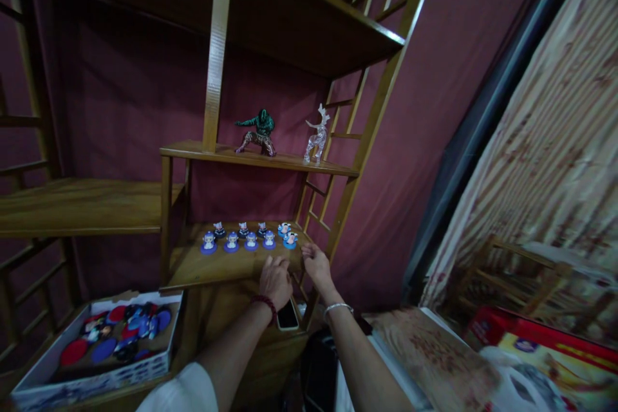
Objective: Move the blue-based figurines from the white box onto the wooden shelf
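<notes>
My left hand (276,279) lies at the front edge of the lower shelf (193,273), palm down, fingers apart and holding nothing. Just right of it, my right hand (317,264) reaches over the shelf's right end with fingers loosely spread and no object visible in them. Closest to its fingertips is a small figurine on a blue round base (290,241), with a similar blue figurine (284,229) behind it. Left of these stand white-and-purple figurines (251,242) in a front row. Behind them is a row of dark-based figurines (243,230).
A dark green-topped crouching figure (261,132) and a clear deer ornament (317,135) stand on the shelf above. An open box (167,360) of jumbled figurines sits lower left. A phone (288,317) lies below my hands. A wooden upright (355,187) borders the right side.
</notes>
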A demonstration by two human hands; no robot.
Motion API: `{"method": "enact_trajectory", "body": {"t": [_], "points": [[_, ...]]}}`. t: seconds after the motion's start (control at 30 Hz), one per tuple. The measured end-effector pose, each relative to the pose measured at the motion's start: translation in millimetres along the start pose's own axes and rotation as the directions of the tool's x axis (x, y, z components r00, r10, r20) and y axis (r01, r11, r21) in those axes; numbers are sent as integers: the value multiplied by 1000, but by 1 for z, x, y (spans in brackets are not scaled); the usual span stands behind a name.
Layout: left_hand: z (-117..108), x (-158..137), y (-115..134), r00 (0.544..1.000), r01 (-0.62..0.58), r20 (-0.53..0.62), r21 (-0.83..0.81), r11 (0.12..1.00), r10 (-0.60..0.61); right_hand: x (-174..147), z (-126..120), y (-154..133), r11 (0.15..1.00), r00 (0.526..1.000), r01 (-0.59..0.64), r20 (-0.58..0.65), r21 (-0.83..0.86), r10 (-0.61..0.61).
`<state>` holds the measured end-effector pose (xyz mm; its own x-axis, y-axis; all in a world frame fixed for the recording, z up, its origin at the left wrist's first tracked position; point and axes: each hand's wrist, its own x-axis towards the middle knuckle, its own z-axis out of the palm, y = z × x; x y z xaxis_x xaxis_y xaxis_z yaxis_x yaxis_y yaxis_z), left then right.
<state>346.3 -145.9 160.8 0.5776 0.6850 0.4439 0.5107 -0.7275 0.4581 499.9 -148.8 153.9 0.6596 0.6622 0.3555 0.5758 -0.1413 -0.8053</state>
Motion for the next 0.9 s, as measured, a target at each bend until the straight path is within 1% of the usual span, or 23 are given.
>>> {"method": "enact_trajectory", "body": {"t": [0.13, 0.23, 0.43, 0.57, 0.7, 0.8, 0.9], "points": [[-8, -9, 5, 999, 20, 34, -25, 1000, -19, -14, -6, -8, 1000, 1000, -10, 27, -20, 11], [-13, -15, 9, 998, 23, 52, -38, 999, -21, -24, -9, -13, 999, 1000, -3, 22, -46, 4], [-17, -29, 13, 996, 42, 80, -47, 998, -38, -42, -14, -24, 996, 999, 26, 46, -83, -22], [-19, -38, 14, 995, 52, 90, -49, 997, -48, -56, -17, -31, 993, 999, 12, 54, -115, -6], [-21, -47, 13, 993, 63, 98, -33, 998, -59, -71, -14, -34, 993, 996, 20, 86, -115, -10], [-23, -56, 13, 987, 79, 141, -11, 997, -77, -82, -8, -35, 993, 995, 41, 99, -111, -30], [-28, -66, 12, 978, 102, 184, -7, 995, -99, -94, -2, -38, 993, 990, 48, 140, -104, -33]]}}
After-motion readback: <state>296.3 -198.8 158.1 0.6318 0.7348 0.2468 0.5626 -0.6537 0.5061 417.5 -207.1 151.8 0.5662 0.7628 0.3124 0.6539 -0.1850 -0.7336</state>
